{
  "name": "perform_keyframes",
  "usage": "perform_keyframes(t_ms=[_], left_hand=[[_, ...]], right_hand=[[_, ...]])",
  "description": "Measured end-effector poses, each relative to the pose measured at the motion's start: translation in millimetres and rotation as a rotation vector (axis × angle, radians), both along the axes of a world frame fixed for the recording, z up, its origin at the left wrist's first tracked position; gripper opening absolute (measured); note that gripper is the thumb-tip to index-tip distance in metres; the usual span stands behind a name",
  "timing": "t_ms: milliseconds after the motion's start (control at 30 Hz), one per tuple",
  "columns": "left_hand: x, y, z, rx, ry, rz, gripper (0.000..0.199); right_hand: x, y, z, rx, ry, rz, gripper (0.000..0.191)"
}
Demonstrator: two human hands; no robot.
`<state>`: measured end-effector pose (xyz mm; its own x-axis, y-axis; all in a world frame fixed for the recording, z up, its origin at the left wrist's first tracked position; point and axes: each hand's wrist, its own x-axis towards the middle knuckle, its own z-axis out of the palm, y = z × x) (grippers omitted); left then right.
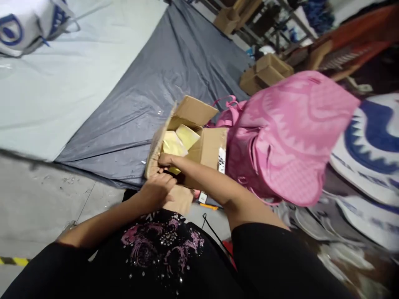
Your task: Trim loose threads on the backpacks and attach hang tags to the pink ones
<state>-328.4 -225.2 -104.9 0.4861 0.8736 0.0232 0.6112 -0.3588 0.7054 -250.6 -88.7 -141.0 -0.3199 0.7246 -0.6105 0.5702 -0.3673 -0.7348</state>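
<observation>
An open cardboard box (213,146) stands in the middle of the view with its flaps spread. Yellow paper pieces (173,144) lie inside it. My right hand (165,161) reaches into the box at its near left side, fingers curled in; what it grips, if anything, is hidden. Just below, my left hand (158,189) rests at the near edge of the box, its fingers bent over the cardboard rim. Against the right side of the box leans a large pink backpack (280,137).
Grey sheeting (174,62) and pale sheeting (93,70) spread behind. A white and blue bag (34,25) lies top left. White and blue bags (370,153) are stacked at right. More cardboard boxes (264,72) stand behind. An orange cutter (208,206) lies near my body.
</observation>
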Motion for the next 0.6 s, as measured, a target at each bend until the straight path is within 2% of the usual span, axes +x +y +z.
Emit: perform_keyframes(t_ms=[67,167,267,367,433,500,600], left_hand=[[-2,5,-19.0,0.105,0.172,-0.039,0.027],[-17,23,-28.1,0.259,0.284,-0.098,0.019],[-38,46,-30.4,0.359,0.315,-0.122,0.021],[-60,63,-28.8,0.392,0.349,-0.109,0.02],[-69,64,-16.6,0.372,0.321,-0.062,0.025],[-67,55,8.2,0.355,0.2,0.035,0.033],[-34,26,56.0,0.451,-0.142,0.192,0.034]], right_hand=[[19,16,19.8,-0.079,-0.014,0.007,0.026],[57,31,67.0,-0.127,0.118,-0.056,0.016],[89,27,111.3,-0.03,0.371,-0.233,0.021],[108,5,132.1,0.108,0.519,-0.416,0.027],[118,-17,135.3,0.194,0.582,-0.532,0.03],[131,-46,136.1,0.287,0.639,-0.645,0.032],[164,-96,139.7,0.421,0.679,-0.77,0.032]])
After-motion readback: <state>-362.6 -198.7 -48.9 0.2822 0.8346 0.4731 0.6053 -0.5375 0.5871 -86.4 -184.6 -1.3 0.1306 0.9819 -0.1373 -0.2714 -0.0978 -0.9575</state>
